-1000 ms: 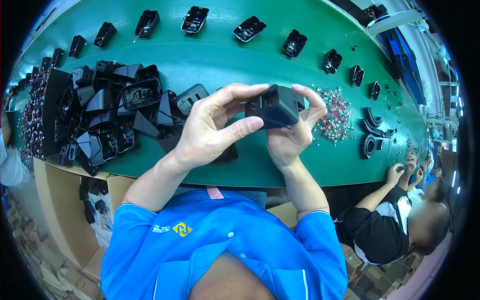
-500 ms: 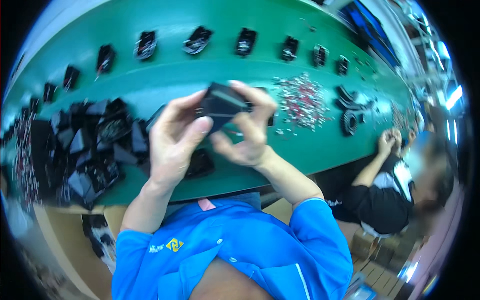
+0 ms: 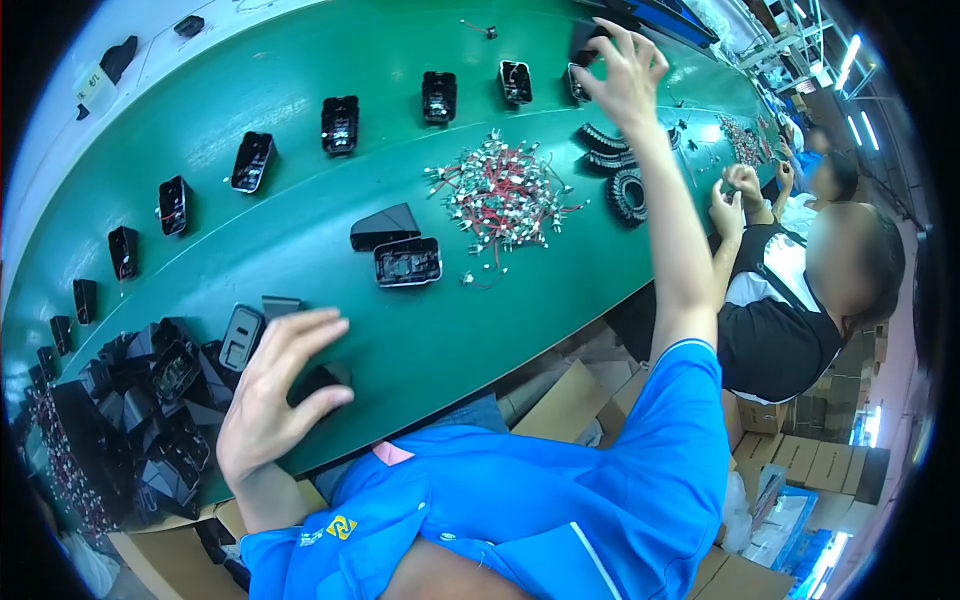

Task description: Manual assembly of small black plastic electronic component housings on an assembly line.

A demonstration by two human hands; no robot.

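My right hand (image 3: 628, 80) is stretched out to the far right, fingers spread. A black plastic housing (image 3: 587, 42) lies at its fingertips; whether they touch it I cannot tell. Below the thumb sits another open housing (image 3: 578, 88), partly hidden by the hand. My left hand (image 3: 275, 395) hovers over the near left of the table, fingers apart and nothing in them. Partly behind that hand is a dark piece (image 3: 318, 385). A grey-black cover with cutouts (image 3: 241, 338) is beside its fingers. Mid-table lie a black wedge-shaped shell (image 3: 383, 228) and an open housing with a circuit board (image 3: 408, 263).
Open black housings (image 3: 340, 125) form a curved row along the green table (image 3: 480, 330). A heap of red-wired connectors (image 3: 505, 195) and black ribbed coils (image 3: 627, 195) lie right of centre. Black shells (image 3: 165, 400) pile up at left. A co-worker (image 3: 790, 300) sits at right.
The black housing both hands held has left my left hand. My right hand has reached far right and opened; my left has moved down and left. The view has shifted right.
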